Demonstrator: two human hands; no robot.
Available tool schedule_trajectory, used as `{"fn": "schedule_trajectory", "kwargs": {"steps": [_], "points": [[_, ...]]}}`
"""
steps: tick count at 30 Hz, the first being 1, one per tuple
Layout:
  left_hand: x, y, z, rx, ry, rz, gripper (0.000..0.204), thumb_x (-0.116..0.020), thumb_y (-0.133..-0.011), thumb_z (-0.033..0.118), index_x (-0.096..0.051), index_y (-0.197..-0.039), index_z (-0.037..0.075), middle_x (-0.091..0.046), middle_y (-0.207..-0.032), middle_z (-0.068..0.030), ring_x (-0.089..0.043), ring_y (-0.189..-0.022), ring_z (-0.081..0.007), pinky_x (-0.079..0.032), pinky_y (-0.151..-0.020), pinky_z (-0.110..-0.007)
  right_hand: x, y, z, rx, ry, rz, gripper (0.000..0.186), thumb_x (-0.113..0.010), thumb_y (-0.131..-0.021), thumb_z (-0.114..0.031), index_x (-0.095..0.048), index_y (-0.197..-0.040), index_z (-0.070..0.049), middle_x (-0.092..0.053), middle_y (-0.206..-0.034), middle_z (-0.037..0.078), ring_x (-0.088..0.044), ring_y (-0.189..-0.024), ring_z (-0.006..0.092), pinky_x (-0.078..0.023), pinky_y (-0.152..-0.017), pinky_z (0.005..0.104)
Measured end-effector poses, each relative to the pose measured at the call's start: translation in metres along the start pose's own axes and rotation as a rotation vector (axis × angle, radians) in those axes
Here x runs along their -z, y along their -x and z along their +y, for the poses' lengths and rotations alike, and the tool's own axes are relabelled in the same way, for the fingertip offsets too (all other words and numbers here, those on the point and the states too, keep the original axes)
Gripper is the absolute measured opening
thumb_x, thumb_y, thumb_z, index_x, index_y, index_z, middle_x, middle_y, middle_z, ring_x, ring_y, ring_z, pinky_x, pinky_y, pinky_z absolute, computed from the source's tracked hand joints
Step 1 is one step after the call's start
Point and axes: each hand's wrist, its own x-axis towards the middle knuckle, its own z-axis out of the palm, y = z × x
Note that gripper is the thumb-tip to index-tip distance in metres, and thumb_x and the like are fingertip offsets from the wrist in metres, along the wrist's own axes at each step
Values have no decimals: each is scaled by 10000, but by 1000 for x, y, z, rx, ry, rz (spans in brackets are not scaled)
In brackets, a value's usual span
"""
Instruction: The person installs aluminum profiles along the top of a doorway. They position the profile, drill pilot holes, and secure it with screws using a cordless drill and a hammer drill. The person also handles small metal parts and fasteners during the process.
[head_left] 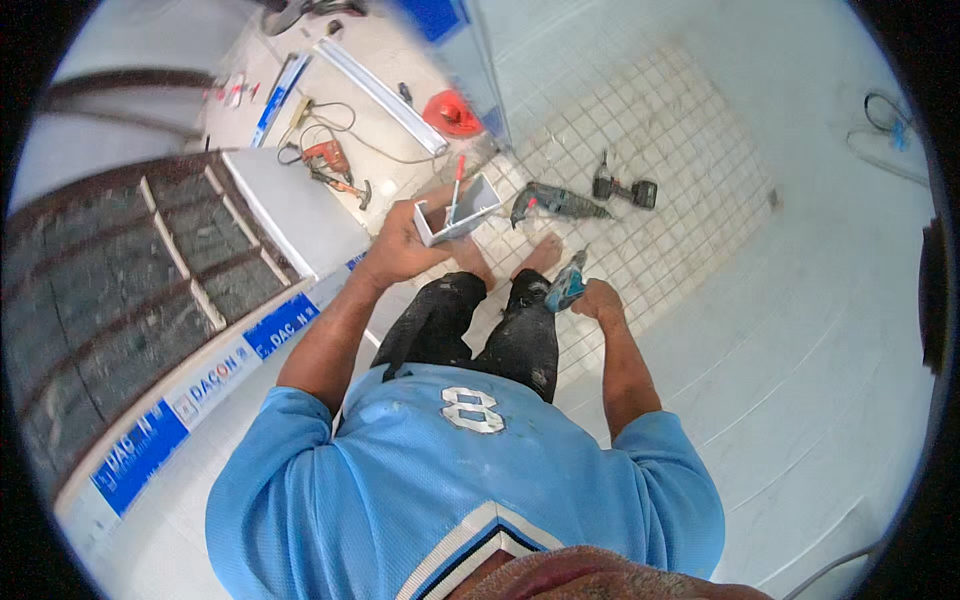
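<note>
My left hand [397, 252] grips a small open rectangular box [432, 238], pale grey-white, by its left side. Inside the box a thin stick [458, 185] with a red end stands tilted, its kind too small to tell. My right hand [598, 300] is closed around the handle of a teal cordless drill [568, 284], held to the right of my knee with its bit pointing away from me. On the tiles beyond lie a dark grey corded-style power drill [560, 203] and a black cordless driver [625, 188].
At the far left lie an orange power tool [325, 157] with a cable, a hammer [345, 188], long metal profiles [385, 97] and a red object [451, 114]. A dark framed panel [120, 290] with a blue-and-white taped edge stands at left. A pale wall [780, 420] runs along the right.
</note>
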Motion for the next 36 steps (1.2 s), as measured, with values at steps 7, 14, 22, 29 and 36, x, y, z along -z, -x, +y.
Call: {"fn": "schedule_trajectory", "kwargs": {"steps": [7,14,22,29,36], "points": [[78,101,10,-169,78,385,689,-670,-848,-80,-551,-1522,1,-679,-1407,-78,-608,-1276,-133,-456,-1109,-319,88,19,-133,317,361,6,540,-790,-658,-355,-745,-1048,16,-743,-1115,297,-730,-1066,449,-596,-910,518],[120,132,-6,-252,-29,700,689,-668,-834,-71,-606,-1504,80,-736,-1315,-87,-666,-1135,-113,-515,-1009,-285,98,-21,-262,564,500,229,454,-822,-785,-309,-696,-1097,-5,-754,-1069,263,-734,-1034,447,-591,-920,534],[158,144,-59,20,-71,885,738,-689,-813,-90,-574,-1525,69,-681,-1401,-136,-641,-1268,-157,-511,-1077,-308,73,-122,-378,563,568,73,473,-801,-788,-292,-668,-1096,42,-744,-1082,290,-735,-1032,452,-589,-914,536],[179,147,-130,130,188,1045,787,-692,-815,-86,-470,-1566,-13,-634,-1450,-173,-609,-1332,-237,-496,-1126,-380,20,-254,-455,549,558,31,331,-747,-855,-189,-722,-1130,-6,-747,-1160,263,-730,-1118,433,-587,-963,520],[196,108,-226,383,41,1126,807,-707,-755,56,-504,-1535,1,-704,-1345,-164,-656,-1258,-313,-501,-1112,-402,-80,-456,-475,510,376,101,407,-804,-827,-255,-698,-1126,1,-728,-1154,275,-716,-1121,414,-580,-970,538]]}}
